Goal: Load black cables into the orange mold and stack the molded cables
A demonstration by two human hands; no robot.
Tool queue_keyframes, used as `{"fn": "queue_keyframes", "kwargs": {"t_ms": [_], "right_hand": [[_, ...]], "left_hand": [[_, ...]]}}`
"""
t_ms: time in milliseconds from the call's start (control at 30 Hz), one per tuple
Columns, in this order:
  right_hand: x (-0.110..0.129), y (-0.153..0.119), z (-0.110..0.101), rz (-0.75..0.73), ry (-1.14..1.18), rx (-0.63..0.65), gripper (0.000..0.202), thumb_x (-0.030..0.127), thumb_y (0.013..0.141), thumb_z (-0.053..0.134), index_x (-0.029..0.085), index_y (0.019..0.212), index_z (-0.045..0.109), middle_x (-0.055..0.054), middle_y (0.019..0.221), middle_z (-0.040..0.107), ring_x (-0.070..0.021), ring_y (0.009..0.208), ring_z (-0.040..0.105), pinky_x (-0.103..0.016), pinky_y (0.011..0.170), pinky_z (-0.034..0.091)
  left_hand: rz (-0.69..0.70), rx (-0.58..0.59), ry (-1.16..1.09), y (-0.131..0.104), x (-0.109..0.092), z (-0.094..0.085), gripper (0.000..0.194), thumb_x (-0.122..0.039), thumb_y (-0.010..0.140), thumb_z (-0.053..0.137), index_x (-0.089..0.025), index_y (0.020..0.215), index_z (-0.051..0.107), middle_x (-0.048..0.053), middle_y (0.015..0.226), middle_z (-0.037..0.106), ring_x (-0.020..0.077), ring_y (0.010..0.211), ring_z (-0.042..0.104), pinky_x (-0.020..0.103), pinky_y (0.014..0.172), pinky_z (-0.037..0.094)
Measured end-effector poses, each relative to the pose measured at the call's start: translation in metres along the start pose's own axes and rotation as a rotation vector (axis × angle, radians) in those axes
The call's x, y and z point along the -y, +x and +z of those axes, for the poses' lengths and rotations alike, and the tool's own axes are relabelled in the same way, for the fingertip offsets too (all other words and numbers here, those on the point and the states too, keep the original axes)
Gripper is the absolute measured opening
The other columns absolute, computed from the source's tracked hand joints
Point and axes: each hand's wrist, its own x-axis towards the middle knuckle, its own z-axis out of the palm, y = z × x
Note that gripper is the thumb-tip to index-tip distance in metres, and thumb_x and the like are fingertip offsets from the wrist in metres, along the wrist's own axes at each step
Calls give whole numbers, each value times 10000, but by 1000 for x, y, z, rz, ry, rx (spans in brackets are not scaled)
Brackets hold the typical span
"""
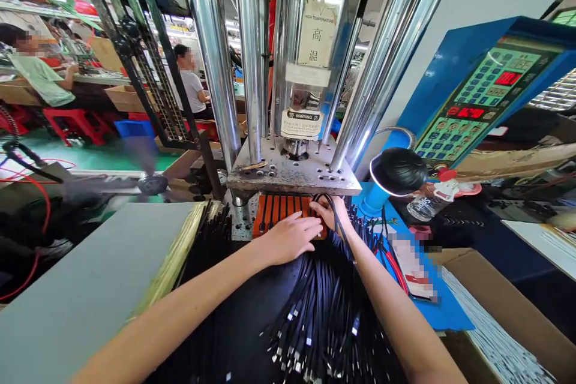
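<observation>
Under the press plate (294, 171) lies an orange mold block (274, 211) with several black cables set side by side in it. My left hand (290, 238) rests over the block's front edge, fingers spread and pointing right. At the block's right end, my right hand (330, 214) has its fingers closed on a looped black cable (342, 231). In front of both hands, a large bundle of black cables (315, 312) with metal plug ends spreads over the dark work surface.
More black cables (211, 234) and yellowish strands (175, 258) lie left. A blue control panel (486, 96), a black-topped lamp (398, 172), a bottle (427, 204) and red-handled pliers (396, 270) stand or lie right. A cardboard box (508, 306) holds white cables. Two people sit at back left.
</observation>
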Motion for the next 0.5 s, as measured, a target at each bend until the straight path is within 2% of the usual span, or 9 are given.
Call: {"fn": "queue_keyframes", "kwargs": {"t_ms": [67, 133, 200, 300, 433, 500], "right_hand": [[-3, -2, 1, 5, 11, 28, 369, 445, 840, 546, 190, 573, 544, -2, 558, 576, -130, 543, 494, -235, 545, 379], [-5, -4, 0, 15, 16, 55, 336, 422, 837, 546, 188, 596, 573, -9, 582, 604, -137, 562, 523, -236, 557, 396], [-6, -4, -1, 31, 13, 78, 306, 405, 819, 559, 186, 607, 590, -14, 595, 616, -142, 564, 532, -238, 553, 405], [-9, 4, 0, 57, 2, 83, 256, 375, 793, 569, 186, 625, 611, -22, 623, 635, -156, 592, 558, -252, 590, 439], [-13, 19, 6, 127, -22, -13, 188, 283, 815, 499, 180, 772, 650, -80, 788, 686, -225, 807, 629, -328, 765, 477], [-15, 17, 8, 164, -34, -63, 202, 234, 821, 461, 172, 870, 647, -111, 864, 686, -252, 900, 626, -367, 834, 463]], "left_hand": [[11, 65, 108, -9, 0, 17, 470, -284, 877, 670, -128, 1297, 528, 153, 1392, 541, 259, 1330, 475, 464, 1155, 306], [-12, 67, 146, -14, -2, 22, 541, -379, 921, 601, -140, 1386, 459, 143, 1469, 458, 235, 1391, 403, 480, 1206, 198], [-40, 80, 125, -14, -4, 18, 575, -479, 956, 502, -160, 1427, 421, 119, 1507, 401, 212, 1417, 363, 484, 1226, 110], [-105, 173, 38, -5, -3, 6, 605, -548, 986, 344, -180, 1466, 378, 90, 1536, 345, 195, 1444, 310, 501, 1226, 17], [-246, 329, -56, 22, 16, -1, 659, -568, 987, 184, -192, 1523, 261, 74, 1584, 223, 221, 1482, 209, 569, 1201, -9], [-359, 340, -75, 39, 34, 1, 672, -571, 976, 188, -189, 1522, 268, 98, 1577, 255, 267, 1462, 262, 600, 1182, 102]]}}
